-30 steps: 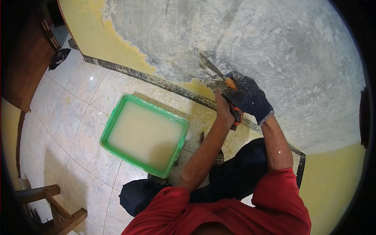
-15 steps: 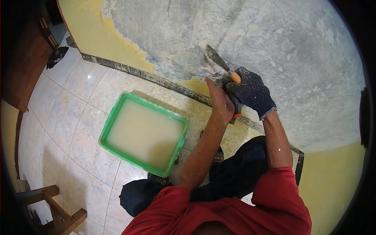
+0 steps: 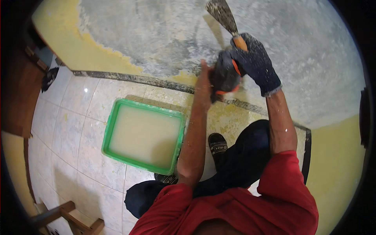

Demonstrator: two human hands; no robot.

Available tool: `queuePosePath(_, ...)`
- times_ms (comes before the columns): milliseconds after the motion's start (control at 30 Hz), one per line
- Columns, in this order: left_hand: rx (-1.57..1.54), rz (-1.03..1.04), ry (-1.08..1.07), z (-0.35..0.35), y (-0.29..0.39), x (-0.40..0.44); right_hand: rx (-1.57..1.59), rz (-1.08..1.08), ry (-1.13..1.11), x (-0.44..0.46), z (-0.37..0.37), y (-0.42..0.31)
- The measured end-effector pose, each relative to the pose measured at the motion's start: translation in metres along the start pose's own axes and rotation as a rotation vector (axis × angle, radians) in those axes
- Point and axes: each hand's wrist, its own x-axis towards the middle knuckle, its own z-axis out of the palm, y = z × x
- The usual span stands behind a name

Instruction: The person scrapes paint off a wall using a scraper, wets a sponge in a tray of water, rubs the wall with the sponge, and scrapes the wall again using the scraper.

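My right hand [image 3: 256, 58], in a dark navy work glove speckled with white, is closed around the wooden handle of a putty knife [image 3: 224, 17]. The knife's stained blade points up and left in front of the wall. Just below that hand hangs a dark glove-like item [image 3: 227, 74] with orange edging, slightly blurred; its exact shape is unclear. My left hand [image 3: 203, 84] is bare and beside this item, with one finger pointing up. Motion smears it, and its other fingers are hidden, so its grip cannot be made out.
A green plastic tub [image 3: 107, 135] of cloudy liquid stands on the tiled floor [image 3: 94, 168] left of my legs. Ahead rises a wall [image 3: 156, 31] of bare grey plaster with yellow paint at its edges. A wooden frame [image 3: 70, 219] stands at lower left. Black plastic [image 3: 49, 79] lies farther back.
My right hand has risen with the putty knife. My left hand has shifted left and apart from it, and more of the dark orange-edged item shows between them. The view has shifted slightly.
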Motion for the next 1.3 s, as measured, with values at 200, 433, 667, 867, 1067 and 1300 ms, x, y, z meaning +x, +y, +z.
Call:
queuePosePath(200, 0.485, 0.31, 0.094, -0.052, -0.014, 0.026, 0.041, -0.137, 0.185, 0.003, -0.001, -0.003)
queuePosePath(433, 0.159, 0.018, -0.144, -0.034, 0.001, 0.006, 0.246, 0.204, 0.318, 0.006, 0.007, -0.01)
queuePosePath(667, -0.499, 0.1, -0.179, -0.014, 0.027, 0.001, 0.09, -0.092, 0.111, -0.008, 0.021, -0.033)
queuePosePath(867, -0.386, 0.065, -0.073, -0.013, 0.066, 0.023, 0.13, -0.093, 0.091, -0.006, 0.031, -0.028)
queuePosePath(1067, 0.285, -0.06, -0.138, -0.042, 0.135, 0.029, -0.213, -0.312, 0.42, 0.006, 0.012, -0.023)
queuePosePath(1300, 1.446, -0.484, -0.23, -0.127, 0.099, -0.031, 0.008, -0.272, 0.334, 0.007, 0.033, -0.036)
